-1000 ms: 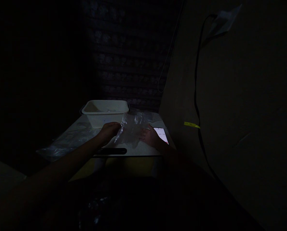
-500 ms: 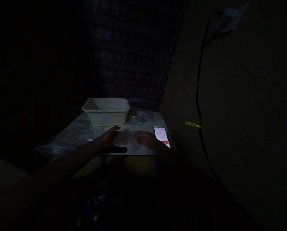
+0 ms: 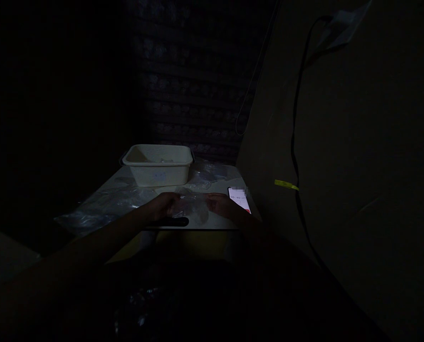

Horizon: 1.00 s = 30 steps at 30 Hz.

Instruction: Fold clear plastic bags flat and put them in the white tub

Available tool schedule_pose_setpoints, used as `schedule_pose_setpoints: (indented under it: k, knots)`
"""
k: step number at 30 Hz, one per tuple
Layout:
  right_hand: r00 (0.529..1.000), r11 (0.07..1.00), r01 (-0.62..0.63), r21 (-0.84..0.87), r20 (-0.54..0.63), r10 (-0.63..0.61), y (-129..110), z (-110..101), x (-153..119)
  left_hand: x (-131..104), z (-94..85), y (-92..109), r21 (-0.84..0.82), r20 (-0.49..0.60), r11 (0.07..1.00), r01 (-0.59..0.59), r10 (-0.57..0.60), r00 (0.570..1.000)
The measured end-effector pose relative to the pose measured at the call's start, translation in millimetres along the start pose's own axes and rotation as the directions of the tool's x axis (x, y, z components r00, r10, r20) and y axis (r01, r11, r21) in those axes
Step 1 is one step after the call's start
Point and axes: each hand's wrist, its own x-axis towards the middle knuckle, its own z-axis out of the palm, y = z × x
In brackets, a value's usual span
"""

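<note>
Between my hands, above the front of the white table (image 3: 217, 221), is a clear plastic bag (image 3: 192, 207). My left hand (image 3: 165, 205) is closed on its left side. The right side is pinched by my right hand (image 3: 219, 204). What the bag contains, if anything, is too dim to tell. Behind my left hand stands a cream plastic bin (image 3: 162, 175) with a few pale bits inside. A lit phone (image 3: 239, 199) showing a timer lies just beyond my right hand.
Crumpled clear plastic (image 3: 101, 206) covers the table's left side, and more plastic (image 3: 206, 174) lies right of the bin. A dark oval slot (image 3: 176, 222) is near the front edge. A black cable (image 3: 293, 128) with a yellow tag (image 3: 285, 184) hangs on the right wall.
The plastic between my hands, flat and blurred before, now looks crumpled and spread lower. My left fingers have curled in, and my right hand has shifted slightly right.
</note>
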Motion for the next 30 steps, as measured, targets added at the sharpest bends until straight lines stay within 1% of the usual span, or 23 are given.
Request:
schedule_pose_setpoints:
  k: [2, 4, 6, 9, 11, 13, 16, 18, 21, 25, 30]
  knots:
    - [0.997, 0.988, -0.078, 0.132, -0.009, 0.080, -3.5, 1.1, -0.4, 1.2, -1.7, -2.0, 0.008, -0.020, 1.000, -0.012, 0.013, 1.000]
    - [0.986, 0.947, -0.164, 0.275, 0.009, 0.169, -6.0, 3.7, -1.9, 3.4, -4.0, -4.2, 0.003, -0.031, 1.000, -0.026, 0.026, 0.999]
    - [0.982, 0.917, -0.186, 0.352, 0.038, 0.185, -6.4, 6.4, -3.5, 5.4, -6.0, -5.2, -0.019, -0.027, 1.000, -0.025, 0.025, 0.999]
    - [0.993, 0.923, -0.116, 0.366, 0.037, 0.110, -3.9, 8.3, -4.7, 6.0, -6.8, -4.0, -0.065, -0.004, 0.998, -0.021, 0.021, 1.000]
    - [0.996, 0.922, -0.092, 0.375, 0.021, 0.091, -2.4, 8.2, -4.7, 4.5, -5.7, -2.3, -0.091, -0.002, 0.996, -0.016, 0.016, 1.000]
    - [0.994, 0.919, -0.107, 0.380, 0.027, 0.105, -1.9, 8.0, -4.8, 2.7, -4.1, -1.3, -0.099, -0.021, 0.995, -0.005, 0.003, 1.000]
    - [0.989, 0.923, -0.143, 0.357, 0.070, 0.127, -3.3, 8.9, -6.5, 2.0, -2.6, -1.9, -0.086, -0.065, 0.996, 0.003, -0.009, 0.998]
    - [0.988, 0.931, -0.150, 0.332, 0.086, 0.128, -4.5, 10.0, -8.0, 3.2, -3.0, -3.2, -0.088, -0.059, 0.996, -0.017, 0.012, 0.998]
    - [0.988, 0.939, -0.151, 0.309, 0.073, 0.135, -4.8, 10.4, -8.9, 5.1, -5.3, -4.5, -0.095, -0.028, 0.995, -0.029, 0.026, 0.999]
    - [0.992, 0.941, -0.117, 0.318, 0.074, 0.098, -3.4, 7.4, -8.1, 3.9, -8.3, -3.2, -0.054, -0.083, 0.998, -0.010, 0.006, 0.997]
    - [0.991, 0.934, -0.115, 0.338, 0.105, 0.083, -2.5, 2.7, -8.3, -0.4, -6.8, -0.2, -0.048, -0.071, 0.998, -0.037, 0.033, 0.997]
